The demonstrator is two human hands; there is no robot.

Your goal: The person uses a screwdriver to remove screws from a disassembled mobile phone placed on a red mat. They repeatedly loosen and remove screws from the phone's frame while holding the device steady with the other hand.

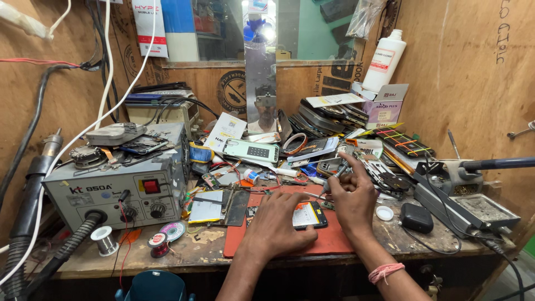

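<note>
On the one red mat (329, 237), the left hand (276, 223) presses fingers flat on one opened phone (310, 214); the right hand (352, 198) fingers pinch one screwdriver (334, 178); two wire spools (159, 244) sit left of it.

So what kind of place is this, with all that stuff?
Probably a phone repair bench. An opened phone lies on a red mat under the left hand, old handsets are piled behind, and a hot-air rework station stands alongside.

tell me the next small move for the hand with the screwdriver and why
Probably lower the tip onto the opened phone. The right hand holds a thin screwdriver angled down, its tip just above the phone's upper edge, while the left hand lies flat across the phone, pinning it to the red mat. With the phone steadied, a short descent seems all that is left.
</note>
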